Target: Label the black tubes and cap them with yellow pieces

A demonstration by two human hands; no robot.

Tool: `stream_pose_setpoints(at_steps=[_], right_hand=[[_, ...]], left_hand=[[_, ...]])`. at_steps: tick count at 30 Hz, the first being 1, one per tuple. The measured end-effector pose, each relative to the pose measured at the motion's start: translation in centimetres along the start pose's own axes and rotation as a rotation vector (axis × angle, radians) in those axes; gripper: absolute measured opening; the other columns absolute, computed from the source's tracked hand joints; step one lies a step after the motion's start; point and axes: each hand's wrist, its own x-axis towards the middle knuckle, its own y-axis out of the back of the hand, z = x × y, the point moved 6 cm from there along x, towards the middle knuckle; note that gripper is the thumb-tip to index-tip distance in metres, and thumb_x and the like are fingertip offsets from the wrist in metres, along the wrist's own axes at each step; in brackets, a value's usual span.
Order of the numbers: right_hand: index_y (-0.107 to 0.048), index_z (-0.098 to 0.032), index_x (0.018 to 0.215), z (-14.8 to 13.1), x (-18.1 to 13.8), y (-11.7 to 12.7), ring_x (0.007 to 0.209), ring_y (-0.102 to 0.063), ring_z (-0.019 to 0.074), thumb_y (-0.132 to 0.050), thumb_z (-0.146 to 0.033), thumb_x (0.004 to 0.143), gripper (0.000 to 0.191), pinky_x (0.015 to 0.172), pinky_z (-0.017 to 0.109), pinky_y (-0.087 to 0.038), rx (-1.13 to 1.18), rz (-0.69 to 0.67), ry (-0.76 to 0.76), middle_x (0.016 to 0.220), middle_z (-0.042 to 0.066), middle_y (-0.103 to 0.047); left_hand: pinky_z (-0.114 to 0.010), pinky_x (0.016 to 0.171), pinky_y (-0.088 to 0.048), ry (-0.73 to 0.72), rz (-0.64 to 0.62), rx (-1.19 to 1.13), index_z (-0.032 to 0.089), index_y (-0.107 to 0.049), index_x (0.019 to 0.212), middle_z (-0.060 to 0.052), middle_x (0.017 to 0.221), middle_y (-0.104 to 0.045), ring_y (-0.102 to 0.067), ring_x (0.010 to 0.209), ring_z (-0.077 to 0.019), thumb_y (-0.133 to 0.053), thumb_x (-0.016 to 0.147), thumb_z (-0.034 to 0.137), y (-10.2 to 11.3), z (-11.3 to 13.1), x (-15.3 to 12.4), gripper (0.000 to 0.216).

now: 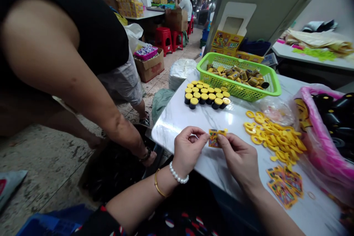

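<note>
A small yellow printed label (213,141) is held up over the near edge of the marble-patterned table (168,129). My left hand (186,149), with a pearl bracelet at its wrist, is closed in a pinch at the label's left edge. On the other side, my right hand (241,160) grips the label between thumb and fingers. More printed labels (286,188) lie fanned out to the right of my right hand. Beyond them is a heap of yellow plastic rings with tabs (269,136). Several small black tubs with yellow lids (204,97) stand grouped ahead of my hands.
A green basket (203,72) of labelled tubs stands at the back of the table. At right is a pink-lined container (312,118) with black parts. Close on my left, a co-worker (91,77) bends over a container of black pieces (110,177). Red stools (163,38) stand farther back.
</note>
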Motion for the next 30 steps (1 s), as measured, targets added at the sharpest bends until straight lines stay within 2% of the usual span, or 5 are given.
stream_pose_setpoints(at_steps=[4,8,14,23,30], right_hand=[[-0.072,-0.019,0.076,0.3,0.0,0.1,0.067,-0.062,0.0162,-0.066,-0.042,0.085,0.026,0.065,0.026,-0.048,0.057,-0.011,-0.058,0.07,0.002,-0.07],[-0.071,-0.019,0.079,0.8,0.1,-0.4,0.07,-0.062,0.0168,-0.069,-0.042,0.082,0.023,0.068,0.028,-0.048,0.084,-0.09,-0.076,0.075,0.002,-0.07],[-0.071,-0.017,0.079,1.0,0.0,-0.3,0.065,-0.06,0.0167,-0.074,-0.044,0.078,0.027,0.061,0.028,-0.047,0.083,-0.031,-0.133,0.074,0.004,-0.071],[-0.073,-0.018,0.082,0.7,-0.2,-0.1,0.068,-0.062,0.0159,-0.074,-0.04,0.079,0.022,0.065,0.027,-0.049,0.1,0.03,-0.081,0.078,0.003,-0.072],[-0.072,-0.018,0.081,0.5,-0.2,0.0,0.068,-0.061,0.0161,-0.072,-0.04,0.081,0.022,0.065,0.029,-0.047,0.032,0.029,-0.025,0.078,0.004,-0.071]], left_hand=[[-0.019,0.045,-0.036,0.059,-0.052,-0.025,0.014,-0.066,0.083,0.003,0.061,-0.06,-0.048,0.046,-0.0064,-0.076,0.073,0.032,-0.3,-0.2,0.2,0.022],[-0.02,0.049,-0.04,-0.01,-0.06,0.047,0.013,-0.07,0.073,-0.001,0.065,-0.064,-0.049,0.052,-0.0078,-0.074,0.075,0.027,-0.3,0.2,0.3,0.014],[-0.02,0.052,-0.044,-0.06,0.011,0.026,0.014,-0.07,0.095,-0.004,0.078,-0.068,-0.055,0.057,-0.0093,-0.071,0.08,0.031,0.3,0.5,-0.2,0.023],[-0.023,0.059,-0.047,-0.116,0.024,0.091,0.014,-0.072,0.078,-0.006,0.081,-0.069,-0.056,0.065,-0.0113,-0.075,0.077,0.027,0.3,1.6,-1.0,0.013],[-0.024,0.062,-0.048,-0.169,0.014,0.125,0.015,-0.075,0.08,-0.007,0.085,-0.069,-0.058,0.067,-0.0121,-0.075,0.078,0.025,0.5,2.0,-1.0,0.01]])
